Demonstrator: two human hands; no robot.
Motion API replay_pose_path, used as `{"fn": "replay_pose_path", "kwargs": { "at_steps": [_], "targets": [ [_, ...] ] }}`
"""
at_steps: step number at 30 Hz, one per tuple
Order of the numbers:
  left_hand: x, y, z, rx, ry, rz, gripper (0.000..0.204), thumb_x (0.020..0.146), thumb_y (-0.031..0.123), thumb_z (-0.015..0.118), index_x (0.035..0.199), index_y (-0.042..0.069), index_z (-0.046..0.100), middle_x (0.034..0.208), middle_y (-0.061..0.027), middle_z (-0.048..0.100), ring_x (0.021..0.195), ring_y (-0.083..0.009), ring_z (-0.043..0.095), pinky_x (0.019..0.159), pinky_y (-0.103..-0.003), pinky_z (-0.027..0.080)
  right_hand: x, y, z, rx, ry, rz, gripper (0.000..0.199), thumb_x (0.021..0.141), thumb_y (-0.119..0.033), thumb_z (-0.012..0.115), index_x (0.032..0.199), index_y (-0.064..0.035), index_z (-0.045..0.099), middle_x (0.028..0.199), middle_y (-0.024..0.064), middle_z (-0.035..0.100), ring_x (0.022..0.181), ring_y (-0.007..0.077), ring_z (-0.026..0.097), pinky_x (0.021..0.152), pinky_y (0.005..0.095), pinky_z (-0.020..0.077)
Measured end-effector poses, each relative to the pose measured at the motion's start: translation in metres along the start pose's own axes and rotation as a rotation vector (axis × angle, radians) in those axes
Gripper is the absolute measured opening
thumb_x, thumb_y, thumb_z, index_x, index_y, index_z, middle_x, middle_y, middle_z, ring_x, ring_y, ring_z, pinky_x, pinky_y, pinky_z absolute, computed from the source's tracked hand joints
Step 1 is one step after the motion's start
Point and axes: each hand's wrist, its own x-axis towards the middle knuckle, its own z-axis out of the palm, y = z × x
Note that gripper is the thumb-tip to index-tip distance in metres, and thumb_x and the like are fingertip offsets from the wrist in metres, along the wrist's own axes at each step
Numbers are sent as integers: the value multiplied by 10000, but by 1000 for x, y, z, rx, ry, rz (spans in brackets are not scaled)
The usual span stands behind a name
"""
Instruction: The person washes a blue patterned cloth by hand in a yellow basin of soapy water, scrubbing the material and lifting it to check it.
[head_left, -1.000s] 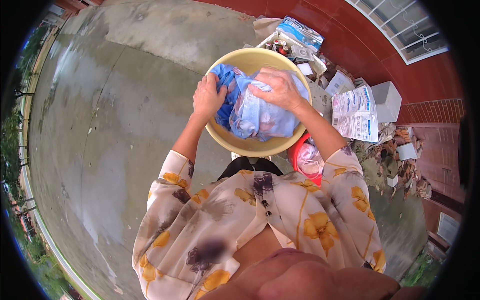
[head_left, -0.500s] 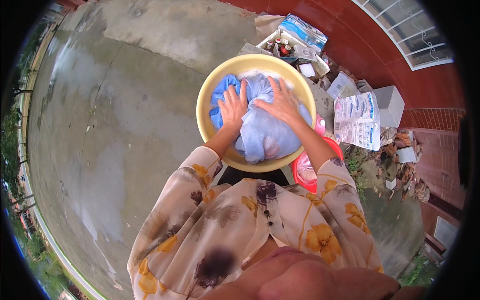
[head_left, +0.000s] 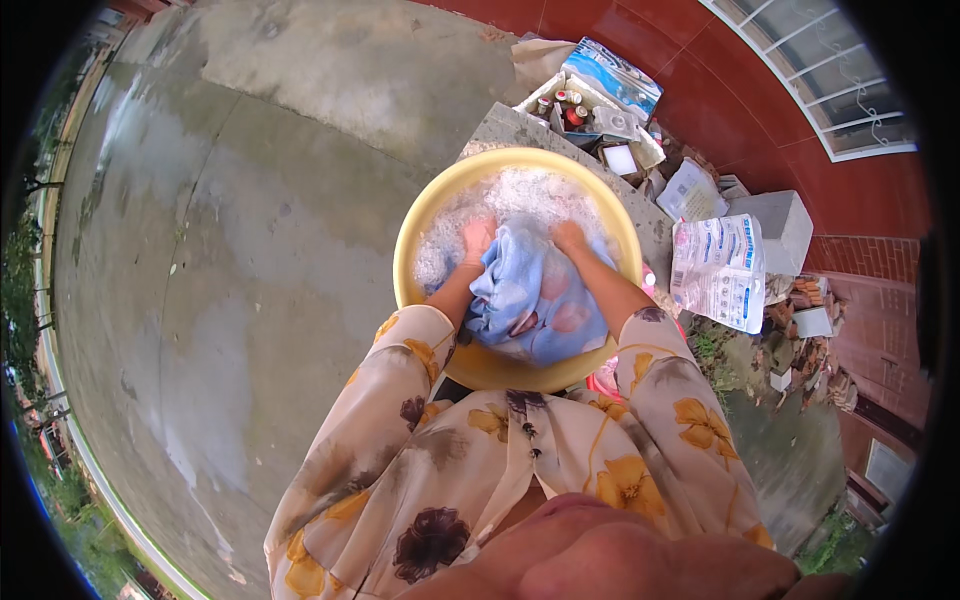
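A round yellow basin [head_left: 420, 235] stands in front of me, with white soapy foam [head_left: 530, 195] filling its far half. A wet light-blue cloth with a reddish print [head_left: 535, 300] is bunched in the near half. My left hand [head_left: 476, 240] grips the cloth's far left edge, pressed down into the foam. My right hand [head_left: 568, 238] grips the far right edge beside it. Both forearms lie over the basin, in floral sleeves.
Wet grey concrete ground [head_left: 250, 250] spreads to the left. Right of the basin lie a white printed plastic bag [head_left: 722, 270], a white block [head_left: 780, 225], broken bricks [head_left: 810, 320] and a box of small bottles [head_left: 585, 105]. A red tiled wall [head_left: 700, 60] runs behind.
Both hands have pushed the cloth from above the basin down into the water and drawn it toward me. Foam now shows across the far half of the basin.
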Motion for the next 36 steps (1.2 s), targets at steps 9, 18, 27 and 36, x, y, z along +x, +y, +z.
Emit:
{"fn": "replay_pose_path", "kwargs": {
  "at_steps": [9, 18, 27, 36],
  "targets": [
    [-45, 32, -123, -508, 346, -99, 427, 962, 431, 563, 961, 20, 683, 919, -257, 673, 916, -414, 646, 841, -511, 484, -101, -48, -80, 833, 451, -126, 417, 901, -399, 665, 817, 8, 709, 707, 4, 622, 708, 112, 556, 689, 314, 450],
    [-122, 115, -178, -736, 129, 80, 247, 937, 155, 603, 1114, -15, 634, 909, -155, 680, 793, -190, 614, 735, -330, 494, -155, -62, -105, 796, 618, -474, 265, 915, -171, 607, 1141, -38, 640, 846, 29, 649, 709, 114, 576, 656, 277, 469],
    [-104, 88, -178, -1919, -218, -529, 459, 986, 244, 574, 1371, 21, 461, 1263, -136, 589, 1125, -235, 597, 931, -379, 518, -148, -86, -71, 331, 225, -545, 339, 925, -376, 638, 1179, -153, 665, 1193, 156, 672, 1106, 346, 627, 951, 414, 478],
    [-41, 51, -88, -1322, 276, -622, 348, 984, 281, 468, 1040, 0, 666, 906, -79, 660, 788, -196, 598, 719, -361, 482, -203, -152, -22, 256, 639, -598, 476, 976, -414, 575, 692, -35, 625, 609, 206, 579, 608, 422, 588, 589, 482, 448]
  ]
}}
